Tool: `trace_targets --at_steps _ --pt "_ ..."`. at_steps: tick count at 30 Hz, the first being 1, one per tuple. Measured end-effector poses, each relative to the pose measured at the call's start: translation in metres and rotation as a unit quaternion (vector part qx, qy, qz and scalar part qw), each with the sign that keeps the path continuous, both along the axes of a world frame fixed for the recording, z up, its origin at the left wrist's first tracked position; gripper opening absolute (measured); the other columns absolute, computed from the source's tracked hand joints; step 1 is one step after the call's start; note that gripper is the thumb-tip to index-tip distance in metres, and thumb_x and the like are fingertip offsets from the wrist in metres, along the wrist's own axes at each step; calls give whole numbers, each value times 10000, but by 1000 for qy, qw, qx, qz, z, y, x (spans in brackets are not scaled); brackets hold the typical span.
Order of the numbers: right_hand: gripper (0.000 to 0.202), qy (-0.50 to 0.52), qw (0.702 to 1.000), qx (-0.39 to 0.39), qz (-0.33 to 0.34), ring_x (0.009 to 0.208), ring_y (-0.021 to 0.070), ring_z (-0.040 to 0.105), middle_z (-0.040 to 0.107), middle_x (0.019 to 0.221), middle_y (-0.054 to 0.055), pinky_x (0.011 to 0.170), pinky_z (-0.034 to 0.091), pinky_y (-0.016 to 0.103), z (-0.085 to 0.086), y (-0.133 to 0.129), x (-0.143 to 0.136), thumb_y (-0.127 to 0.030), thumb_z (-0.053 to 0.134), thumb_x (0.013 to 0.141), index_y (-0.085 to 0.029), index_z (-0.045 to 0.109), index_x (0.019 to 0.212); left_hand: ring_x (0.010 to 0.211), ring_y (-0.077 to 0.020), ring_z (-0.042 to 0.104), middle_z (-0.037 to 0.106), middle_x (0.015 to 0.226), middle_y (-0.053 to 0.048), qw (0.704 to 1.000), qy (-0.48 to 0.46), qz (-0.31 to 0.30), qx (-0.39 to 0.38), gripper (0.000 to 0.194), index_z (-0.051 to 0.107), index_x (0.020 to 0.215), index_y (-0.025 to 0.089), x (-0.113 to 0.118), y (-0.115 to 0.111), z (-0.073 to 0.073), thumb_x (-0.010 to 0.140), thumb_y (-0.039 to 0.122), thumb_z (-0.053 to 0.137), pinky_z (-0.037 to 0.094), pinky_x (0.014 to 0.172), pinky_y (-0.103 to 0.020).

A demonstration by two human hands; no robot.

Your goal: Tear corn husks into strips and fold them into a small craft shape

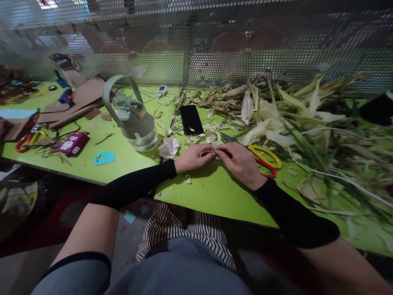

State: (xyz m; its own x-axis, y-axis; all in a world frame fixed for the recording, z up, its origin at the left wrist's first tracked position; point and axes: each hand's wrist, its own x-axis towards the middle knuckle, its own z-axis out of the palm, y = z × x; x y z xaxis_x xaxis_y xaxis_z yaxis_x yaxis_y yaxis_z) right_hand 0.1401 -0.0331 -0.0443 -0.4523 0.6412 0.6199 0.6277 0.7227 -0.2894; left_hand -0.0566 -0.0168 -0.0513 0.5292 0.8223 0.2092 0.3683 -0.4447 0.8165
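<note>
My left hand [198, 157] and my right hand [239, 162] meet fingertip to fingertip just above the green table. Between them is a thin pale strip [205, 153], which looks like corn husk and curls in a small loop at the left fingers. Both hands are closed in a pinch on it; its ends are hidden by the fingers. Beside my right hand lie scissors with yellow and red handles [266, 160], partly covered by that hand. A black phone [190, 119] with husk scraps on it lies beyond my hands. Crumpled white paper [168, 147] is left of my left hand.
Corn husks [276, 114] are heaped along the right and back, crossed by a white cable [337, 175]. A green-lidded water bottle [138, 127] stands left. Farther left are a purple box [73, 143], a blue paper cutout [104, 158] and cardboard [82, 100]. Perforated metal [196, 49] closes the back.
</note>
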Motion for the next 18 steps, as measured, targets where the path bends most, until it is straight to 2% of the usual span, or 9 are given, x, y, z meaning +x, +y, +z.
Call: trace_targets --at_steps 4,12,18 --pt "108 1 1000 5 -5 793 227 693 757 885 75 709 539 370 -1 0 0 -271 575 992 -215 665 972 747 -122 598 715 832 -33 999 -25 -2 -28 187 680 894 141 1 -1 0 950 267 553 450 724 -254" --pt "109 36 998 -37 -31 687 188 652 732 836 44 624 502 323 2 -3 -3 -304 570 997 -225 634 956 721 -104 605 701 799 -28 989 -94 -6 -111 193 664 899 128 2 -1 3 952 290 574 477 739 -253" --pt "94 39 998 -49 -28 661 182 642 723 807 37 608 486 313 2 -2 -3 -296 588 984 -220 631 949 679 -94 561 642 740 3 988 -100 -11 -116 177 636 841 134 2 -1 3 942 265 572 455 718 -249"
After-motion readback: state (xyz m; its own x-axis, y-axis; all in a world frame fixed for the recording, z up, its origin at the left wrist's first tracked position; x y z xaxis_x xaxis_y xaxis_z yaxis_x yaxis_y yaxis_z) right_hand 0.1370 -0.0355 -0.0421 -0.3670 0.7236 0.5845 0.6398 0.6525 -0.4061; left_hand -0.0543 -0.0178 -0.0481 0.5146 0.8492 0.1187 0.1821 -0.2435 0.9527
